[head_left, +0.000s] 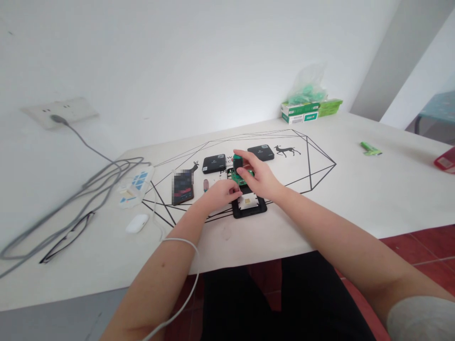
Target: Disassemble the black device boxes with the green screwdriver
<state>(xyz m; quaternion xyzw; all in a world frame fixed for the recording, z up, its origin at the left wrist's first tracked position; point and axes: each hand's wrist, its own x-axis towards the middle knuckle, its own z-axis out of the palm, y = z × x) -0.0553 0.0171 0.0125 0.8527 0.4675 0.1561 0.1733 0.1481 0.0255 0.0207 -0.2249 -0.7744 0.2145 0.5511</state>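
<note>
With the clock centred on the open black casing (250, 213) and 12 pointing at the wall, a silver plate (253, 201) lies inside that casing, near the table's front edge. The left hand (225, 190), at 10 o'clock, has its fingertips bunched at the casing's far-left edge; I cannot tell whether they pinch anything. At 12 a green circuit board (243, 178) sits just past the plate. It is probably light, stiff and fragile, so better taken by its bare edges than across its face. The right hand (261, 175), at 1, grasps a green-and-black handle (238, 163) upright over the board, thumb and fingers around it; the lower tip is hidden. The casing looks like smooth, light plastic, likely to slide unless steadied by its rim. Farther off are 2 closed black boxes (213, 163), at 11 and just past 12, then green-and-white cartons (300, 112) at 1.
</note>
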